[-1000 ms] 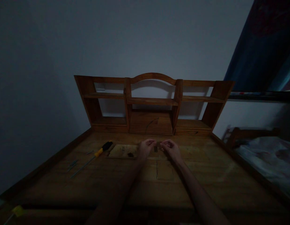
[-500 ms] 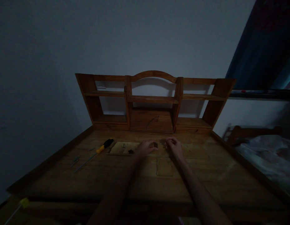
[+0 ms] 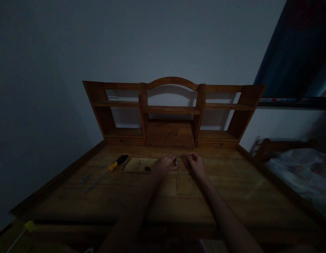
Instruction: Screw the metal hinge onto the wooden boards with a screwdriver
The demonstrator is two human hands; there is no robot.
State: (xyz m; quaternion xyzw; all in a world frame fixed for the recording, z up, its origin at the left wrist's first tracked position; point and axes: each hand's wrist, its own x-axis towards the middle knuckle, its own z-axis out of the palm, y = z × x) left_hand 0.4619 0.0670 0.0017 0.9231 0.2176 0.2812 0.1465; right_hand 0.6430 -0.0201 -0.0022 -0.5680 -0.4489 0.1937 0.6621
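Bench (image 3: 247, 196): wooden, dimly lit, with both hands at work over its middle. Hands, two: left hand (image 3: 163, 165) closed on a small dark block (image 3: 175, 161) at its tips; right hand (image 3: 197, 163) curled inward, set apart on the block's other side, anything pinched within it too dim to tell. Block: between the hands, right of the left hand and nearest it, long axis seemingly pointing away from the wearer, left side covered, tilt unclear.

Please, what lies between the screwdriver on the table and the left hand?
In the head view, a pale, dark-marked strip lies between the screwdriver and the left hand.
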